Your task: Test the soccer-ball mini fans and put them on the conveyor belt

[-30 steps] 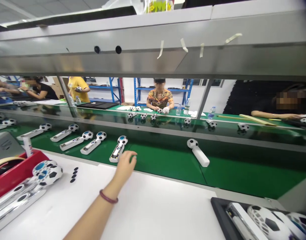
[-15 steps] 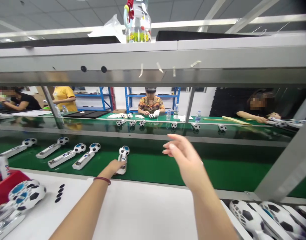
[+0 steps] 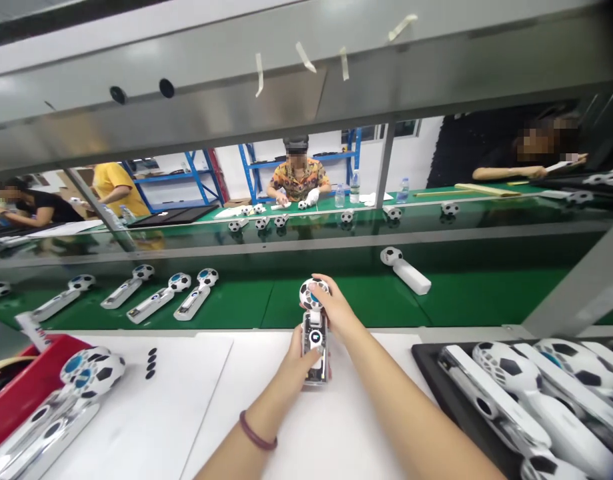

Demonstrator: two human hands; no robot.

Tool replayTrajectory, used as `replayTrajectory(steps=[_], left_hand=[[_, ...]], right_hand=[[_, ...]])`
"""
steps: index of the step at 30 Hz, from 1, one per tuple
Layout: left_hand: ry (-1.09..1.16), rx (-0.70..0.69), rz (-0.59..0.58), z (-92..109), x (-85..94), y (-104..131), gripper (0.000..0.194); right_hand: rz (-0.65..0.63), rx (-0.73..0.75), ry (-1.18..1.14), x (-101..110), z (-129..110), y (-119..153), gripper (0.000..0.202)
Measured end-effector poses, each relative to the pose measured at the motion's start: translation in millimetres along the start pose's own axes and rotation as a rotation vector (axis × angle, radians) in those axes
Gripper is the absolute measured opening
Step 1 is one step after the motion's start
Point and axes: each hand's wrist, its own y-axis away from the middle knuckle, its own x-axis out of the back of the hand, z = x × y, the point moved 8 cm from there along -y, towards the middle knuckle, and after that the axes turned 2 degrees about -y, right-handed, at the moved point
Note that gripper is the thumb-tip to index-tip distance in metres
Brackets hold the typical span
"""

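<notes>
I hold a handheld fan [image 3: 315, 333] with a soccer-ball head and a clear handle above the white bench [image 3: 196, 400], near the belt's edge. My left hand [image 3: 302, 362] grips the fan's handle from below. My right hand [image 3: 333, 305] is closed over the ball-shaped head at the top. A dark red band sits on my left wrist.
The green conveyor belt [image 3: 356, 303] carries several more fans at left [image 3: 159, 303] and one white fan [image 3: 405, 270] at right. A black tray [image 3: 431, 360] of fans lies at right, a red bin [image 3: 21, 387] at left. Black dots [image 3: 150, 363] lie on the bench. Other workers sit across.
My left hand picked the fan off the belt and brought it over the bench. My right hand came down and closed on its head. The view tilted down.
</notes>
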Motion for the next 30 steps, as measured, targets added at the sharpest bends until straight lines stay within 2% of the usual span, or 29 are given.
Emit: replayTrajectory(steps=[3,5,8,12,14,18,20,30], left_hand=[[0.071,0.021,-0.055,1.6,-0.3,-1.0,0.065],[0.086,0.047,-0.062,1.0,0.6,-1.5,0.063],[0.082,0.062,-0.051,-0.5,2.3,-2.2,0.057],[0.103,0.035,-0.05,-0.3,3.5,-3.5,0.053],[0.113,0.02,-0.047,0.8,3.9,-4.0,0.055],[0.109,0.002,-0.055,5.2,2.6,-3.5,0.067],[0.108,-0.002,-0.061,6.9,2.0,-2.8,0.076],[0.1,0.008,-0.054,4.1,2.9,-3.3,0.084]], right_hand=[[0.052,0.115,0.13,1.5,-6.5,-1.8,0.05],[0.059,0.128,0.156,2.4,-6.6,-2.6,0.05],[0.037,0.085,0.078,3.6,-2.4,-2.7,0.06],[-0.113,-0.047,-0.118,-4.2,9.5,2.8,0.079],[-0.2,-0.114,-0.169,-9.0,16.2,7.6,0.071],[-0.377,-0.221,-0.106,-17.5,30.7,16.8,0.04],[-0.431,-0.243,-0.07,-19.4,35.1,19.4,0.036],[-0.414,-0.303,-0.1,-14.7,44.8,15.2,0.043]])
